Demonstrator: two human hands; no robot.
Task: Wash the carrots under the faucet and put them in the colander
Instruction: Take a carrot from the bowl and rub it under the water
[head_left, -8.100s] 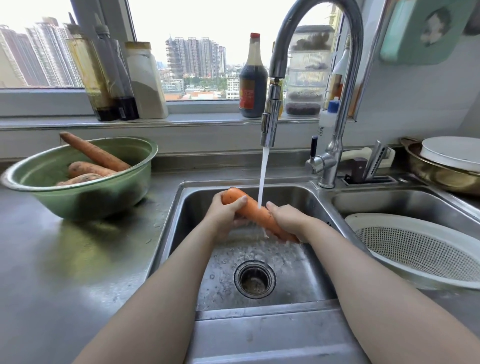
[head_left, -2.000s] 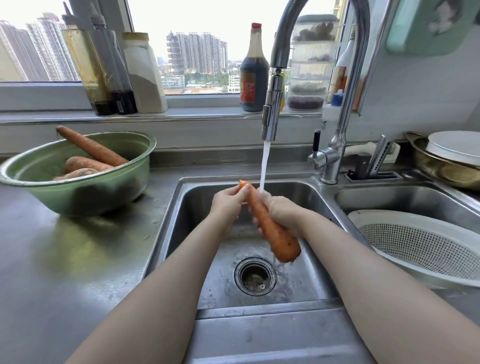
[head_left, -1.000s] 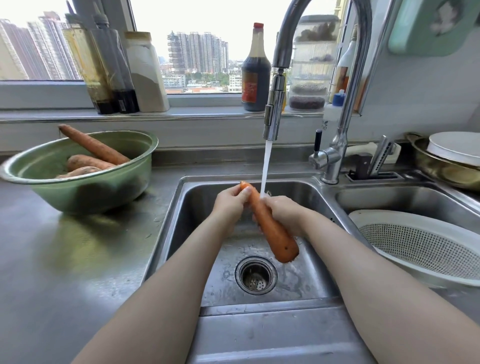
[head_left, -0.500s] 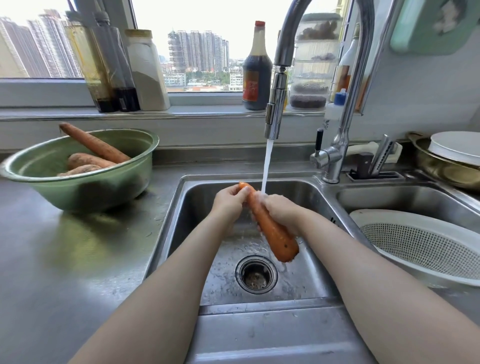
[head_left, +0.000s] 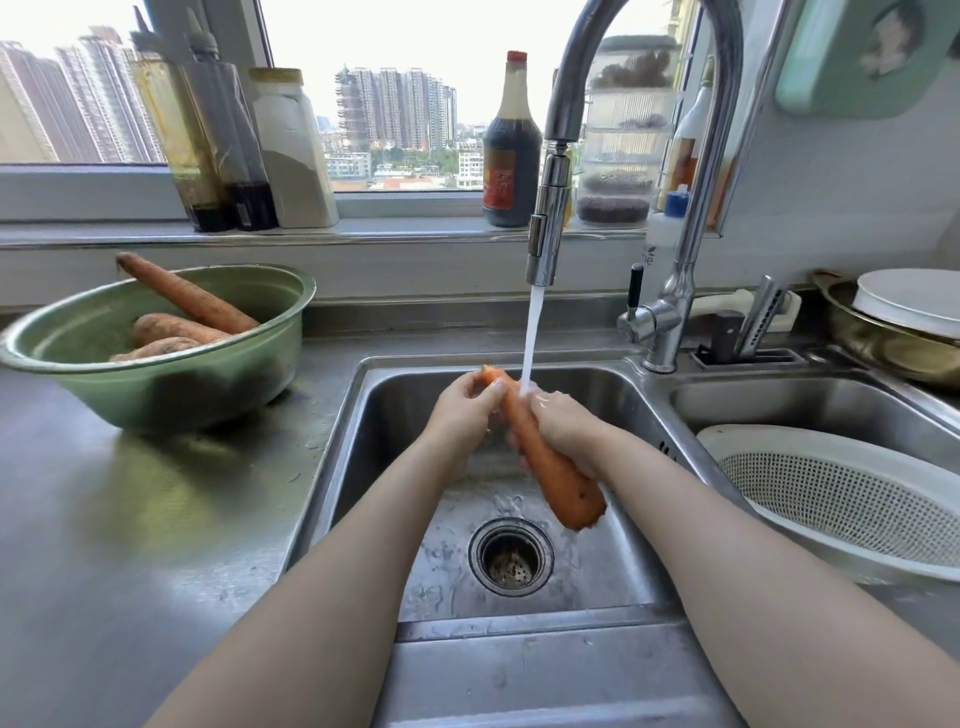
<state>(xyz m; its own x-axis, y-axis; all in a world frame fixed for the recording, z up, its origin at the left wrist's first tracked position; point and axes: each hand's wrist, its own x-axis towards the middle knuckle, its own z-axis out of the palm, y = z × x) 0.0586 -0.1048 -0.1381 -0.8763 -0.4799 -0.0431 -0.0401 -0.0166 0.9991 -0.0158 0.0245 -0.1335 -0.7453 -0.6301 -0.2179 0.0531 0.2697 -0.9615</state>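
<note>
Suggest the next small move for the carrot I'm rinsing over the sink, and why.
Probably raise the orange carrot so its thick lower end meets the faucet's water stream. The stream lands near the narrow tip, between the left hand and right hand gripping it, while the thick end hangs outside it. The white perforated colander shows no carrots yet.

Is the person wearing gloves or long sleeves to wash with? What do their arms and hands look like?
No gloves! The left hand and the right hand are both bare. The forearms are bare too, right down to the bottom of the picture, so no sleeves show. I see no watch, bracelet or ring. The right hand glistens with water.
</note>
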